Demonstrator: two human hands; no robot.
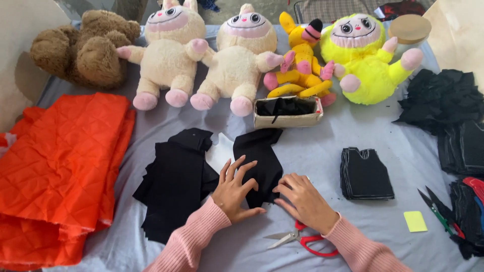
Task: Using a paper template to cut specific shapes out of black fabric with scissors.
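My left hand [234, 190] lies flat with fingers spread on a narrow piece of black fabric [258, 156] in the middle of the table. My right hand [302, 199] rests beside it, its bent fingers pinching the lower right edge of that same piece. A larger sheet of black fabric [174, 181] lies just left of it, partly under my left wrist. Red-handled scissors [300, 239] lie under my right wrist. Both arms wear pink knitted sleeves.
Folded orange quilted fabric [60, 171] fills the left side. Several plush toys [237, 55] and a brown bear [85, 48] line the far edge. A small box [287, 118], a stack of black cut pieces [365, 174], black scraps [443, 98], dark shears [436, 209] and a yellow chalk [415, 221] lie to the right.
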